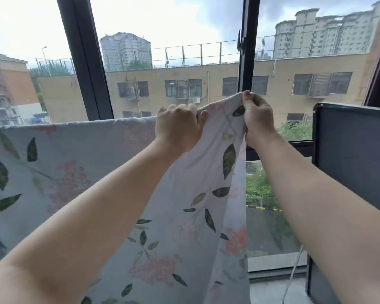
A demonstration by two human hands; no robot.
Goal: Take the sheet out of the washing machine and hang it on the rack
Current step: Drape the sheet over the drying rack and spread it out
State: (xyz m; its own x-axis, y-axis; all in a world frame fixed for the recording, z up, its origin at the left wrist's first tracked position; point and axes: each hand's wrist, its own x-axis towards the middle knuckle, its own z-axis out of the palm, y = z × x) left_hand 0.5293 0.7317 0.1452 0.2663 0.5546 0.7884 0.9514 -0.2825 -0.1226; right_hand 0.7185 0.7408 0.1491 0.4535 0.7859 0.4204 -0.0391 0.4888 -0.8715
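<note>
Thin floral sheet (191, 189), draped, softly creased

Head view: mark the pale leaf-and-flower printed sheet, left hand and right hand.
pale leaf-and-flower printed sheet (202, 176), head view, hanging fold between the forearms
left hand (178, 128), head view, back of the hand
right hand (258, 119), head view, back of the hand

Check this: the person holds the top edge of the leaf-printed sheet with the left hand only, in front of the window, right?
No. In the head view the left hand and the right hand both grip the top edge of the sheet, in front of the window.
</note>
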